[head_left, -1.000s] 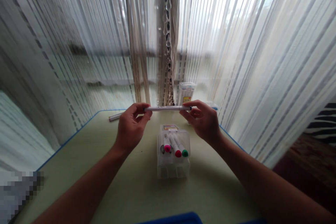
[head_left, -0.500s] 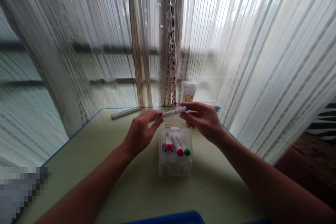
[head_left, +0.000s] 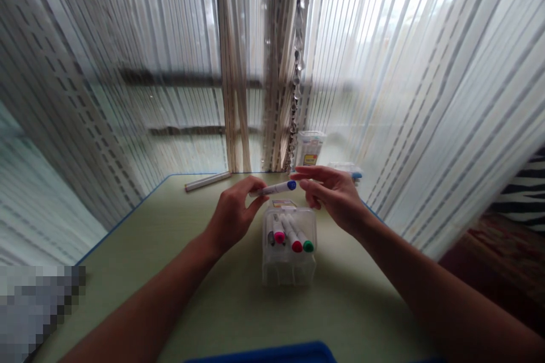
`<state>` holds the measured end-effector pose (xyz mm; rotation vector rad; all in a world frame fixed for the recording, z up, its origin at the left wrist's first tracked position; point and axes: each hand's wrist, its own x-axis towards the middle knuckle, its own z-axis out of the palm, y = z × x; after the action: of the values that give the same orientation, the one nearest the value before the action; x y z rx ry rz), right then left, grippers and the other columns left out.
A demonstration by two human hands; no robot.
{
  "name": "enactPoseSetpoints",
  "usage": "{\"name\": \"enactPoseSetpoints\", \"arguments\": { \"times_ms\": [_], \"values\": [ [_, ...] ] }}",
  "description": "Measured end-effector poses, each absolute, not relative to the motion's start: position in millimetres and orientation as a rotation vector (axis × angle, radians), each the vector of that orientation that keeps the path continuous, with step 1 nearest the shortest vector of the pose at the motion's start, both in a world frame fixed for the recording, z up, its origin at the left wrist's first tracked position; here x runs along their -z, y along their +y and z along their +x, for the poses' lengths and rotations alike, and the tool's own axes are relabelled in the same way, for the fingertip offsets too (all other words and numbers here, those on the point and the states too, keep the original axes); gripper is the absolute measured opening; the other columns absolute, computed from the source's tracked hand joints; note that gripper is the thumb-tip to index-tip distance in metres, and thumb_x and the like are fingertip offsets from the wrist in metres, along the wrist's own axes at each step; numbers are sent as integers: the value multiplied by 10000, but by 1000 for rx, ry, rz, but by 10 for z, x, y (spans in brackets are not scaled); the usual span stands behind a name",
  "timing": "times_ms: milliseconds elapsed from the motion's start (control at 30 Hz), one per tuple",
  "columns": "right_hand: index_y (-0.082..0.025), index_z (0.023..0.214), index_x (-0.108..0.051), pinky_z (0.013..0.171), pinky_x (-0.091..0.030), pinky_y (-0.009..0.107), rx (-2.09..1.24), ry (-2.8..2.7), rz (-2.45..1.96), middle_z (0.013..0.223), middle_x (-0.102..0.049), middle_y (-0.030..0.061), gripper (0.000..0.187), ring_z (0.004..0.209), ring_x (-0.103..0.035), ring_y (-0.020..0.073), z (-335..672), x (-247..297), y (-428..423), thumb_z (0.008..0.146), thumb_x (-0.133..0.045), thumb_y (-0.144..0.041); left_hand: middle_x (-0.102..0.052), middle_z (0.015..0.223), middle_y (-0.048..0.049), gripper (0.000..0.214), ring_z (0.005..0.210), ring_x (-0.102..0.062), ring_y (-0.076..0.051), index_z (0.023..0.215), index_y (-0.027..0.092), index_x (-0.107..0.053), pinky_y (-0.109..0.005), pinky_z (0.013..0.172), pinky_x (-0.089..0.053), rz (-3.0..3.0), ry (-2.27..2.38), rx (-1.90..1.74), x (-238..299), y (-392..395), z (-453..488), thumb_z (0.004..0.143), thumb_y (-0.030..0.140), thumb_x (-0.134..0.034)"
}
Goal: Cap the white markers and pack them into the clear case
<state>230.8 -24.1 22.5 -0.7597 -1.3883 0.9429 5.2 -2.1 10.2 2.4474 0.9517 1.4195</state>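
Curtain [head_left: 404, 96]: sheer, striped, hanging round the far and right sides of the desk; a window shows dimly through it.
Desk [head_left: 140, 249]: pale green top with a blue edge; it carries everything listed below except what is held.
Marker case [head_left: 289, 272]: clear plastic, standing on the desk between the two forearms, just under the hands. It holds markers with pink, red and green caps facing the person. A darker end left of the pink one is too small to identify.
Left hand [head_left: 233, 216]: raised above the desk, grip closed on the uncapped end of the blue-capped marker, pinched between thumb and fingertips.
Right hand [head_left: 336, 197]: raised at the same height, grip loose and holding nothing, fingers extended toward the left hand. The index fingertip is just beside the marker's cap; contact cannot be told.
Small box [head_left: 310, 148]: clear, upright, yellow-and-red label, at the far edge near the curtain.
Flat case [head_left: 349, 169]: clear with a blue edge, partly hidden behind the right hand.
Loose marker [head_left: 208, 181]: white barrel, lying flat at the far left of the desk, well apart from both hands.
Blue-capped marker [head_left: 275, 188]: in the air over the far end of the marker case, not touching it.
Long axis: near level, running left to right, capped end slightly higher.
Blue cap [head_left: 292, 185]: on the free end, pointing at the right hand.
Nearer hand: the left holds the barrel; the right is nearer the cap.
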Motion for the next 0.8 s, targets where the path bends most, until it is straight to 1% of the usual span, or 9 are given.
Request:
{"name": "enactPoseSetpoints", "arguments": {
  "times_ms": [167,667,800],
  "values": [
    [-193,1024,-782,395,-409,209,-948,-1376,-765,973,-788,89,308,456,-531,53,2309,-223,-240,746,-847,-310,-725,849,-26,44,812,-703,-197,902,195,-629,-320,766,-545,2451,957,-1446,-121,-36,66,872,193,-661],
    [-197,1013,-788,393,-410,202,-948,-1388,-759,910,-780,68,301,460,-554,63,2322,-206,-236,738,-860,-297,-727,864,-35,52,820,-701,-197,923,191,-635,-321,768,-541,2463,943,-1452,-128,-46,71,879,173,-656],
    [-191,1007,-788,386,-403,203,-946,-1383,-758,811,-761,43,305,449,-542,65,2312,-210,-238,730,-865,-294,-727,868,-33,56,825,-702,-199,927,196,-637,-318,773,-542,2460,932,-1448,-129,-45,71,880,171,-656]
  ]
}}
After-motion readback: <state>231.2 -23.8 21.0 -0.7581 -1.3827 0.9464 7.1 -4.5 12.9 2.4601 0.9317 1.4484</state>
